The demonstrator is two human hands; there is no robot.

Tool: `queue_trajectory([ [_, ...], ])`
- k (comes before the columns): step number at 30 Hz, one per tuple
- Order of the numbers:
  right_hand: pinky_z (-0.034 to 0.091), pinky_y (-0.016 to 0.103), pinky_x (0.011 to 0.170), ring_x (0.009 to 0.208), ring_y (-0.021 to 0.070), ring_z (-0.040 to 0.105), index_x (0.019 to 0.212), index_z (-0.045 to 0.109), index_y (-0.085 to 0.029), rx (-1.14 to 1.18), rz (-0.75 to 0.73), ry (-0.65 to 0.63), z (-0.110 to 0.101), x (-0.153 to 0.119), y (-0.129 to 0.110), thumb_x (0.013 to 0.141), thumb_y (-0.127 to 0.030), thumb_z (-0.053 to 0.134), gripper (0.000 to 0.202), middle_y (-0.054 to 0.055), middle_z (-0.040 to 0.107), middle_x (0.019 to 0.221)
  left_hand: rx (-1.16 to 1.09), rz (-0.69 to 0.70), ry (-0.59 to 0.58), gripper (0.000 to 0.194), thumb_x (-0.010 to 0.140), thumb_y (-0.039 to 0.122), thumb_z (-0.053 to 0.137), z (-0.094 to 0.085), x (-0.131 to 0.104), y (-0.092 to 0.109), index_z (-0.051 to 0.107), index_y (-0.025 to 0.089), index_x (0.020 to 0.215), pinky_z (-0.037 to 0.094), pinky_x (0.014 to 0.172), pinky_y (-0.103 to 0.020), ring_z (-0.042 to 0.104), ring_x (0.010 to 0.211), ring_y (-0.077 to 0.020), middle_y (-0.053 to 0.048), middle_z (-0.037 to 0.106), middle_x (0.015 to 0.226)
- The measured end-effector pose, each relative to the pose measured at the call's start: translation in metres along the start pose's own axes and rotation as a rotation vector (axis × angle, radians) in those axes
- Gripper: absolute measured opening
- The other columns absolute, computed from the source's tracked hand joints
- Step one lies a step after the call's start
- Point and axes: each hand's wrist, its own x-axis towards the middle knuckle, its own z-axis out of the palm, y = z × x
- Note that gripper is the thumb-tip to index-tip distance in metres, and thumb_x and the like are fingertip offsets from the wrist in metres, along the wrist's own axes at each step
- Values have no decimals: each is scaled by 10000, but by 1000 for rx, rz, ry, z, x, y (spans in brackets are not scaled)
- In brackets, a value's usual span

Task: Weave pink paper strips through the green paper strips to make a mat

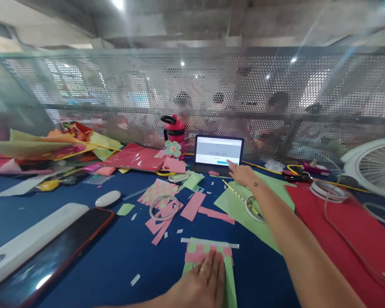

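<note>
My left hand (205, 280) lies flat on a woven sheet of green and pink paper strips (229, 263) near the table's front edge, fingers stretched out together. A white strip (211, 244), likely tape, runs across the sheet's top end. My right hand (243, 173) reaches far forward, its index finger stretched to the lower right of a tablet (208, 147) screen, where a timer reads 00:06:04. That hand holds nothing. Just left of my right forearm, a tape roll (255, 209) and a yellow-black pencil (233, 189) lie on green paper (240, 214).
Pink paper scraps (193, 205) and another tape roll (152, 209) lie mid-table. A phone (54, 256), a white power bank (48, 233) and a white mouse (108, 198) sit left. A pink bottle (176, 128) stands behind; red sheets (349, 231) and a white fan (372, 167) are right.
</note>
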Motion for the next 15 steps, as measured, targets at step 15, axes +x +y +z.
queue_trajectory([
  [15,419,312,658,904,240,619,1404,207,-130,63,-19,-3,11,2,-3,928,-319,208,512,169,556,1222,2,-49,-5,455,873,198,406,3,-2,2,420,43,1301,448,872,-267,477,1186,-235,-151,469,1296],
])
